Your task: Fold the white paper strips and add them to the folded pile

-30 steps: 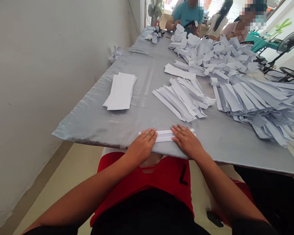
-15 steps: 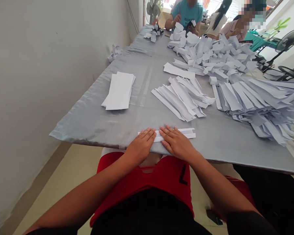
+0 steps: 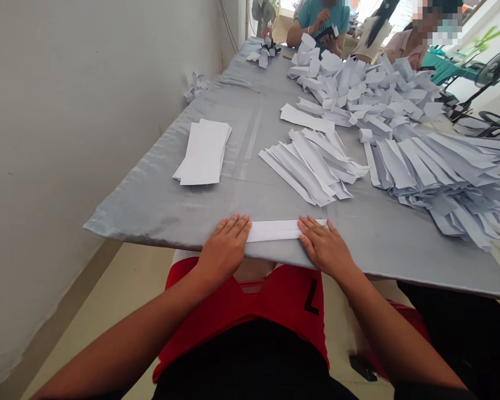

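Paper folded into a long white strip (image 3: 274, 230) is held flat just below the centre of the frame, covered near its ends by the left hand (image 3: 226, 241) and the right hand (image 3: 324, 243), the straight fingers of both narrowly spread. A shiny grey cloth (image 3: 158, 205) is laid beneath; flat white paper rectangles (image 3: 204, 155) are stacked left of centre.

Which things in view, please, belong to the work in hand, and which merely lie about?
Likely part of the work:
folded white paper strip under left hand and right hand
stack of flat white rectangular paper
spread pile of creased white strips

Probably just about:
crumpled-looking white paper by the wall
black round fan
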Action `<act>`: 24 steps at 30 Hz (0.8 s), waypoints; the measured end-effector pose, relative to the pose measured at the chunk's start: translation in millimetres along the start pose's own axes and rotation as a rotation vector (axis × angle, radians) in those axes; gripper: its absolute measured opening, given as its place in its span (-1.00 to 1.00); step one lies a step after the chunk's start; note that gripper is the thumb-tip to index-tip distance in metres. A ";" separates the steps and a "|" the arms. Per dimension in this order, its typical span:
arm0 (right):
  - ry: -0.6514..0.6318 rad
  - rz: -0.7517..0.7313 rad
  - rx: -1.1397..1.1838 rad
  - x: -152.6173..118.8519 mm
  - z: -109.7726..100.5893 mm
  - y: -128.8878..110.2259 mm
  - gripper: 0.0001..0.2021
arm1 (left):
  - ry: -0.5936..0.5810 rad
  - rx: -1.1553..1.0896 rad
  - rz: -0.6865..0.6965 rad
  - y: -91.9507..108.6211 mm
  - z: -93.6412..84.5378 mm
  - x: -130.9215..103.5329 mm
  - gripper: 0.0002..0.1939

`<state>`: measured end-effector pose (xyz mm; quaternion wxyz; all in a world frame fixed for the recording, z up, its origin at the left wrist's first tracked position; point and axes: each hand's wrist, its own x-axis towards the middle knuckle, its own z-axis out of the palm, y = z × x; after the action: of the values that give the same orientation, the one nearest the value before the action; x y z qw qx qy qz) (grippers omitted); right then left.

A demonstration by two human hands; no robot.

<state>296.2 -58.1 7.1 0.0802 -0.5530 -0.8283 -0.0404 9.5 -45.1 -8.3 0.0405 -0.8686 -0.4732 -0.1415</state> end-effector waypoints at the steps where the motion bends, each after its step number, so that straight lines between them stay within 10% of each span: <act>1: 0.008 0.023 -0.010 -3.0 0.0 4.0 -0.55 | 0.002 0.002 -0.015 -1.2 -0.7 -2.2 -0.46; 14: 0.059 0.181 -0.113 -19.6 0.8 29.0 -0.55 | 0.042 -0.007 -0.060 -4.1 1.4 -7.8 -0.48; 24: 0.064 -0.032 0.007 21.6 -6.1 -49.8 -0.54 | 0.042 -0.021 -0.059 -5.7 2.6 -7.0 -0.44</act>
<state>242.7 -58.5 18.0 0.1080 -0.5380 -0.8341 -0.0562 1.7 -47.2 -13.1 0.0372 -0.8516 -0.4960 -0.1655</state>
